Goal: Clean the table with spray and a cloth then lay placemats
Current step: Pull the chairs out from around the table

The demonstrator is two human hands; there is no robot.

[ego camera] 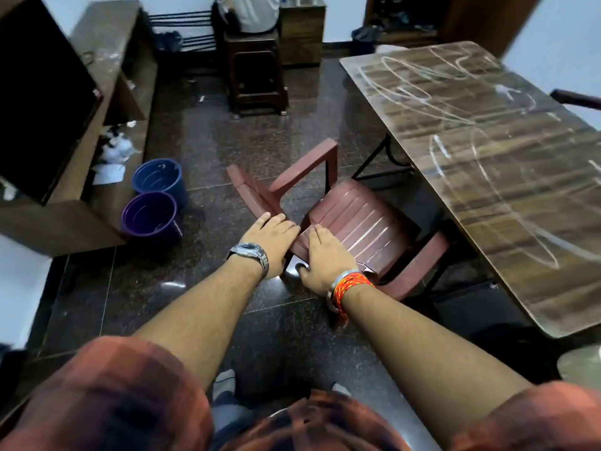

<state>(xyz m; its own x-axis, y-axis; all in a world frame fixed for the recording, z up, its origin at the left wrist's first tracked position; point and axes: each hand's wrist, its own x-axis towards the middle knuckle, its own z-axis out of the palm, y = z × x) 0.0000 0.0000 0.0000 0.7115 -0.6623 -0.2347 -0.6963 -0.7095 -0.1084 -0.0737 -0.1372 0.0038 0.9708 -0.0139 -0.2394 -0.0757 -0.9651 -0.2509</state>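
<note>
Table (507, 177) long axis running away, smeared white

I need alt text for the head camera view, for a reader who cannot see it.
Both hands, left and right, grip the backrest of a red plastic armchair beside a wooden table streaked with white marks. Two buckets stand on the dark floor to the left.

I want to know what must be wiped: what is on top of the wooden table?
The table top shows only white scribbled marks and smears; no spray, cloth or placemat lies there. Its far right part runs out of the picture, so that part cannot be checked.
</note>
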